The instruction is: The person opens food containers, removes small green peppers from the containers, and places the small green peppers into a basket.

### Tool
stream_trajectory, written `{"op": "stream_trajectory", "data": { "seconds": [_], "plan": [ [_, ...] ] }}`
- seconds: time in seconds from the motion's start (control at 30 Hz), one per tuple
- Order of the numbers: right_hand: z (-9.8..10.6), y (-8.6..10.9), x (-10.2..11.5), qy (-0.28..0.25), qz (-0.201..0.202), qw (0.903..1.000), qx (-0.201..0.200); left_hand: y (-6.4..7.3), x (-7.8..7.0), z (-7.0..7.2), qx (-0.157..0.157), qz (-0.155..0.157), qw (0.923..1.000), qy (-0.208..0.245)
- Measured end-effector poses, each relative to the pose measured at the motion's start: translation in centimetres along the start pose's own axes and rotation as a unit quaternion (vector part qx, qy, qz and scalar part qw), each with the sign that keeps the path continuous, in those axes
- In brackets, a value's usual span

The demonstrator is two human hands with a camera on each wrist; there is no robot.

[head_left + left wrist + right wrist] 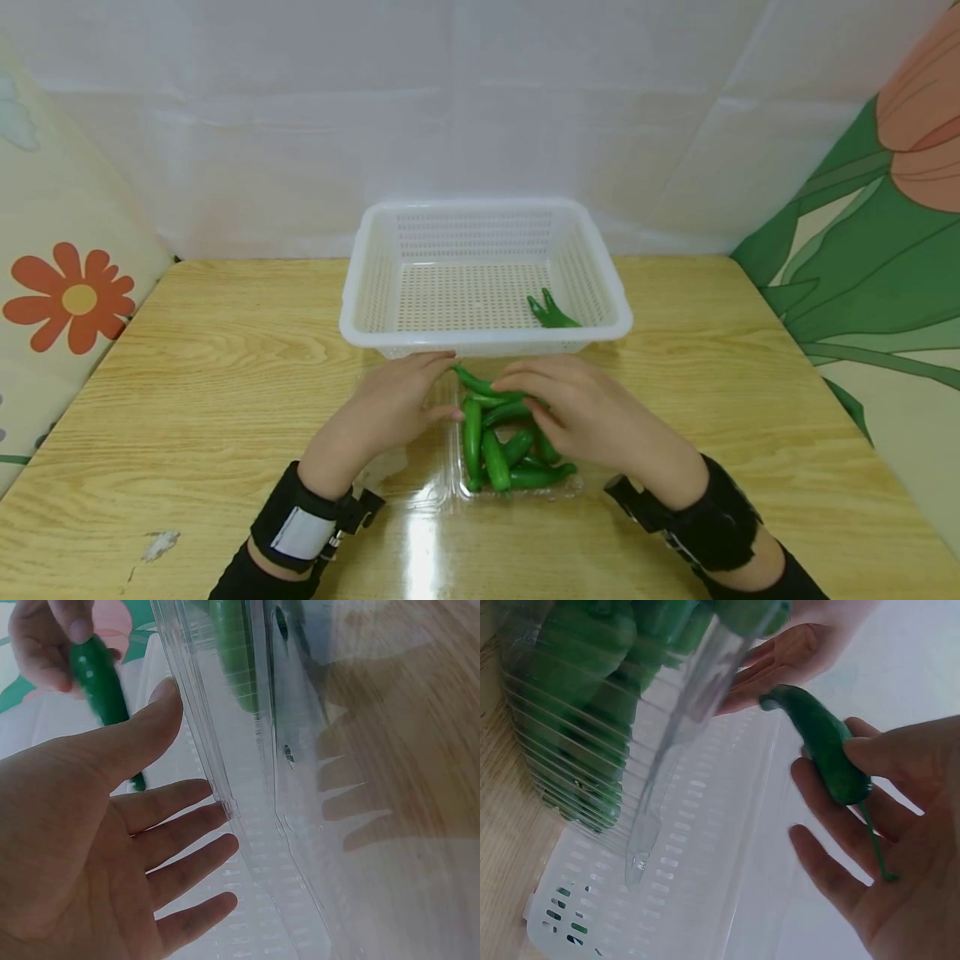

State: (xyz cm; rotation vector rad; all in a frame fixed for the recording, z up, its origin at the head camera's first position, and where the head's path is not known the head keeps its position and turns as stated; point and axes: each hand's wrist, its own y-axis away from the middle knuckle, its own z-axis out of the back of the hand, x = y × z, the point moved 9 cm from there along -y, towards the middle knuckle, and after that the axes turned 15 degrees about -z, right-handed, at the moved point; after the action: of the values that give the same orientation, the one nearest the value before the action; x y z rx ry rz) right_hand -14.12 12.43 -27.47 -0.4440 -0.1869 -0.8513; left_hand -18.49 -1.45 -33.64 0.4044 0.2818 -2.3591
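Note:
A green chili pepper (pixel 821 742) is pinched between the thumb and fingers of my right hand (pixel 581 404), its thin stem pointing back to the palm in the right wrist view. Below it lies a clear plastic box (pixel 686 697) with several more green peppers (pixel 495 458) inside. My left hand (pixel 390 404) is at the box's left, fingers extended and apart, holding nothing; in the left wrist view its fingertips (pixel 217 904) lie near the clear plastic edge. Whether they touch it I cannot tell. Behind both hands stands a white basket (pixel 480 339) with a few green peppers (pixel 551 312) at its right.
The box's clear lid (pixel 420 483) lies folded out to the left on the wooden table (pixel 247 367). White sheeting (pixel 480 108) hangs behind the basket. Flower-printed panels (pixel 900 275) flank the table. A worn patch (pixel 160 546) marks the table's front left.

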Motion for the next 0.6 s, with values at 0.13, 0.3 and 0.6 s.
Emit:
{"op": "stream_trajectory", "data": {
  "seconds": [0.13, 0.3, 0.6],
  "plan": [
    [0.8, 0.1, 0.6, -0.010, 0.036, 0.9985, -0.041, -0.1, -0.1, 0.1, -0.010, -0.013, 0.9999, -0.001],
    [1.6, 0.3, 1.1, -0.017, 0.062, 0.9948, -0.079, -0.2, -0.2, 0.1, -0.016, -0.021, 0.9996, 0.001],
    [2.5, 0.5, 1.3, -0.014, 0.068, 0.9914, -0.111, -0.1, -0.2, 0.1, -0.010, -0.012, 0.9999, 0.005]
  ]
}}
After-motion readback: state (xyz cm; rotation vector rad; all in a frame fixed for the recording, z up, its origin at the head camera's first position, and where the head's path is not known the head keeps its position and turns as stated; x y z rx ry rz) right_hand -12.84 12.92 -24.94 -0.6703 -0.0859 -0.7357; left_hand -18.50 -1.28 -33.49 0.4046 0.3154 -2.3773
